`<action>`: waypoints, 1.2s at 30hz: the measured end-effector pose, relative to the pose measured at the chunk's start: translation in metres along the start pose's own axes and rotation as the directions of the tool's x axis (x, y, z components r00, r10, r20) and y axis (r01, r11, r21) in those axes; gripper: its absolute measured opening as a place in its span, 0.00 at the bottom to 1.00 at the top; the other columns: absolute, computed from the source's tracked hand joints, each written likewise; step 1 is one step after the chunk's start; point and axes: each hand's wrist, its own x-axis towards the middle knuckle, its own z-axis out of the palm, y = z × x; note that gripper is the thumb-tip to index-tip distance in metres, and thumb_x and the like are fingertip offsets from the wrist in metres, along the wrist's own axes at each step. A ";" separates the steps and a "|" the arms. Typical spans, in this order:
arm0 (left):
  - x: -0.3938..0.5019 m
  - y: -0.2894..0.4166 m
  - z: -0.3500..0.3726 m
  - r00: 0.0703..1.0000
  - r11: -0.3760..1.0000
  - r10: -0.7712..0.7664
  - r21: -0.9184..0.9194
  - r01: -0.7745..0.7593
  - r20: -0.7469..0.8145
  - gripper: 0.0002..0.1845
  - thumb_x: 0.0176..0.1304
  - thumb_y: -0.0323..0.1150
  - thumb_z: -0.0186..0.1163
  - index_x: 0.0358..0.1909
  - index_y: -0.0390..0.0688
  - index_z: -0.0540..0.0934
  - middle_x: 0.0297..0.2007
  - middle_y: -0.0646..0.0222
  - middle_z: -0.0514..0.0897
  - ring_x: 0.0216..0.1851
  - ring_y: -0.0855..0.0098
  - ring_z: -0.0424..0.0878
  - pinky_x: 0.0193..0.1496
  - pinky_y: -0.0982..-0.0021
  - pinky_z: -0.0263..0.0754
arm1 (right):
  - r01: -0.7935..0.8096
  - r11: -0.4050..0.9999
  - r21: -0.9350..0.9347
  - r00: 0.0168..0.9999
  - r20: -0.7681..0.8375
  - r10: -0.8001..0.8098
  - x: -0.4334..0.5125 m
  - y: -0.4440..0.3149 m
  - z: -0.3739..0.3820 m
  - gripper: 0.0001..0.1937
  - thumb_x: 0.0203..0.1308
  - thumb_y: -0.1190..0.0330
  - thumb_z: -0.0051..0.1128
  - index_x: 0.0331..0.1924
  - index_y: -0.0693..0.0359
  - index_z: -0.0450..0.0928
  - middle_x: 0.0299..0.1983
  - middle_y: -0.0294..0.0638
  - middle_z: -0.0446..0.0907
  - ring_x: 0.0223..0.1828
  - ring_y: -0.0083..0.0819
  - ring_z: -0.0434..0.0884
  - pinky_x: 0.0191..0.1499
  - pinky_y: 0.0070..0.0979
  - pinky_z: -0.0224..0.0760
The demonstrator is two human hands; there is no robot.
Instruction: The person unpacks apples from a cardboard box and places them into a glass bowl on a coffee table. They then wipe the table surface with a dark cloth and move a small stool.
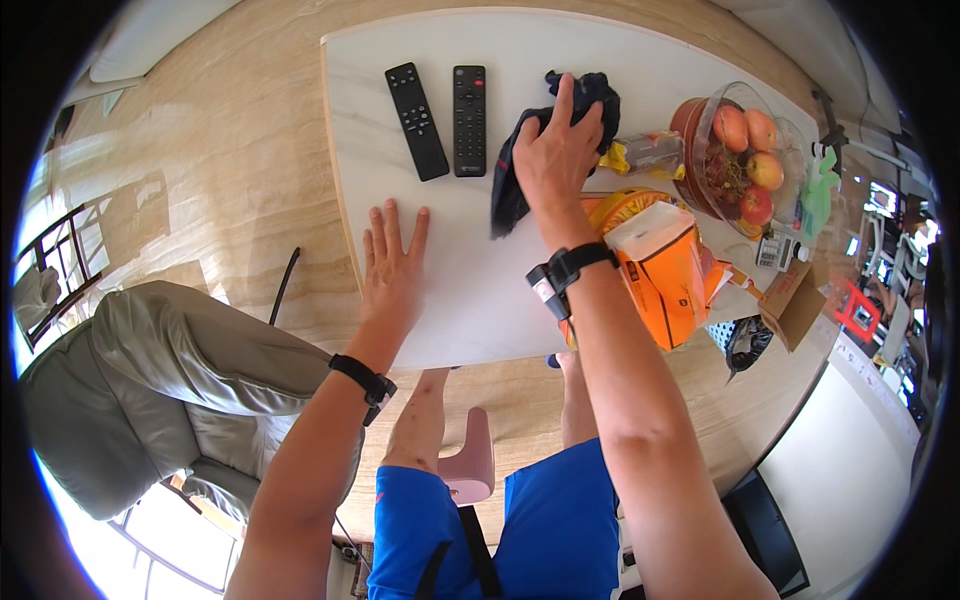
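My left hand [394, 274] rests with spread fingers on the white marble-patterned table [465, 300], near its left edge, and holds nothing. Under my right hand [559, 154] is a crumpled dark cloth [514, 195], with the fingers splayed over its bunched part and one end trailing towards me. Two black remote controls, a slimmer one [417, 121] lying at a slant and one with a red button [469, 120], lie to the left of the cloth. Just right of my right hand is a yellow and grey plastic packet [649, 154].
At the right are a clear bowl [724, 101] of apples and grapes, an orange tissue pack [664, 289], a calculator [778, 251] and an open cardboard box [795, 304]. A grey leather armchair [142, 390] stands left; a pink stool [472, 465] is between my legs.
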 end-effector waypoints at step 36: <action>0.007 0.017 -0.013 0.984 0.992 -0.122 0.007 0.123 0.132 0.66 0.47 0.31 0.83 0.86 0.58 0.53 0.85 0.48 0.46 0.85 0.41 0.47 0.83 0.50 0.58 | -0.325 0.882 0.343 0.942 0.204 0.267 -0.333 0.241 -0.126 0.19 0.64 0.78 0.60 0.59 0.64 0.78 0.54 0.56 0.77 0.58 0.56 0.77 0.64 0.45 0.72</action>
